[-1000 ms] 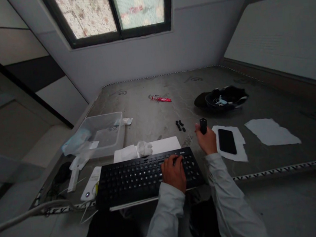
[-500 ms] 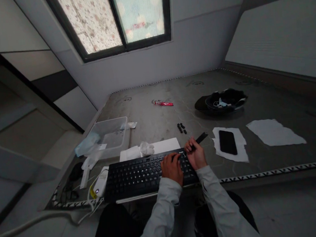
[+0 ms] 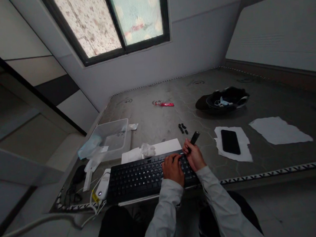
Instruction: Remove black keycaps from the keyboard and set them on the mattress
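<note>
This looks like a spare bedroom in a home, pressed into use as a makeshift workbench. A bare quilted mattress (image 3: 158,118) with piped edging fills the corner under a frosted window (image 3: 115,18), above a tiled floor (image 3: 289,202). On it lie a keyboard (image 3: 138,176), phone (image 3: 230,141) and plastic tub (image 3: 112,136).
</note>
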A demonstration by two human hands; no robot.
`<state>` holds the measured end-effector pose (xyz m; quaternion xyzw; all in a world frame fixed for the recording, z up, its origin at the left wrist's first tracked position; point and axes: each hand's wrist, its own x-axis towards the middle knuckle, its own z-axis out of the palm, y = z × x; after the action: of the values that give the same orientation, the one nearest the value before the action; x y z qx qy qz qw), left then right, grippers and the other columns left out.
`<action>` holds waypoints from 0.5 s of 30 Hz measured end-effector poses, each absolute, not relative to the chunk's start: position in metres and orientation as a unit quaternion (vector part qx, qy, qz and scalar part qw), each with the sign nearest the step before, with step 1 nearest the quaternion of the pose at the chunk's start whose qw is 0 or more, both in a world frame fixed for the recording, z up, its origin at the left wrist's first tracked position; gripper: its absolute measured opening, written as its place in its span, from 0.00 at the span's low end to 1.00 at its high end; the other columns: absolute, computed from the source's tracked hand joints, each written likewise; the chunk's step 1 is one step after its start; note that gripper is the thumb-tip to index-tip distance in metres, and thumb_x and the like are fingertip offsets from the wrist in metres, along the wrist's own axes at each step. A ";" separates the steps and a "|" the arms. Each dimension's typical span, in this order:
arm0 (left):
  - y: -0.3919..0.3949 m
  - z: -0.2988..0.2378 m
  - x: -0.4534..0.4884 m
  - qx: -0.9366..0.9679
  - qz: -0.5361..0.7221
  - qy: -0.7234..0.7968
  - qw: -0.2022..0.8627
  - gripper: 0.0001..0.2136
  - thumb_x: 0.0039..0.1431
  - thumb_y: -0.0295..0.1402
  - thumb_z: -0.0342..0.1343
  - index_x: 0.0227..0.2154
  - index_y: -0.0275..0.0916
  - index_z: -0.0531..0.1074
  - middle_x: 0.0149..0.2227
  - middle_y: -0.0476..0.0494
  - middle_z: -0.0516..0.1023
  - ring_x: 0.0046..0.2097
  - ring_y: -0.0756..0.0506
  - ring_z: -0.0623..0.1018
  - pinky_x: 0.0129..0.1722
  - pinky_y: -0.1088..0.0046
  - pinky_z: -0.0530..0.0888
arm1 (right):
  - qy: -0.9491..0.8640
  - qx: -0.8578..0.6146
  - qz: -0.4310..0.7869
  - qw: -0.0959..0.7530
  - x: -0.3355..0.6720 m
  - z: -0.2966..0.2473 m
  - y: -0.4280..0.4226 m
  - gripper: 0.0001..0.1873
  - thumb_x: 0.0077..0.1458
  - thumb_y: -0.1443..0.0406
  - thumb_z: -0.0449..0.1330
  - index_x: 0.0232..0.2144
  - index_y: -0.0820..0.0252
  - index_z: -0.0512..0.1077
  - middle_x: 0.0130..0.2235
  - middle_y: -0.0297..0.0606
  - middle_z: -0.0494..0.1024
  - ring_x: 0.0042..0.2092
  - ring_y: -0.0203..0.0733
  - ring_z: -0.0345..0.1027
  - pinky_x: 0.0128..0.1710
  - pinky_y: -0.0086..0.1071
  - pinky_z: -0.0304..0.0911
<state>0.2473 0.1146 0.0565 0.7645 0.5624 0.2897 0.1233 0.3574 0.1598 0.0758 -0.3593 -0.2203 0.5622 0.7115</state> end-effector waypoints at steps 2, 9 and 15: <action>0.114 0.058 0.248 0.763 0.288 0.564 0.125 0.15 0.60 0.23 0.52 0.47 0.44 0.73 0.51 0.44 0.74 0.52 0.41 0.70 0.49 0.60 0.67 | -0.241 -0.377 0.559 0.698 0.355 0.075 0.159 0.24 0.44 0.51 0.68 0.18 0.57 0.58 0.20 0.25 0.55 0.22 0.30 0.47 0.22 0.28 0.49; 0.114 0.059 0.248 0.762 0.288 0.567 0.120 0.15 0.60 0.23 0.51 0.47 0.43 0.73 0.50 0.43 0.74 0.51 0.41 0.70 0.48 0.59 0.68 | -0.296 -0.398 0.511 0.702 0.349 0.067 0.161 0.26 0.49 0.47 0.63 0.18 0.55 0.56 0.18 0.24 0.53 0.21 0.31 0.46 0.21 0.28 0.48; 0.118 0.054 0.248 0.757 0.279 0.581 0.110 0.12 0.61 0.23 0.51 0.44 0.42 0.74 0.48 0.43 0.75 0.48 0.41 0.71 0.45 0.61 0.68 | -0.390 -0.388 0.495 0.673 0.346 0.049 0.159 0.25 0.54 0.47 0.59 0.19 0.55 0.57 0.16 0.24 0.55 0.19 0.31 0.47 0.21 0.29 0.47</action>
<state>0.2476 0.1182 0.0541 0.7570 0.5806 0.2789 0.1096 0.3464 0.1588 0.0487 -0.3876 -0.3905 0.4950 0.6725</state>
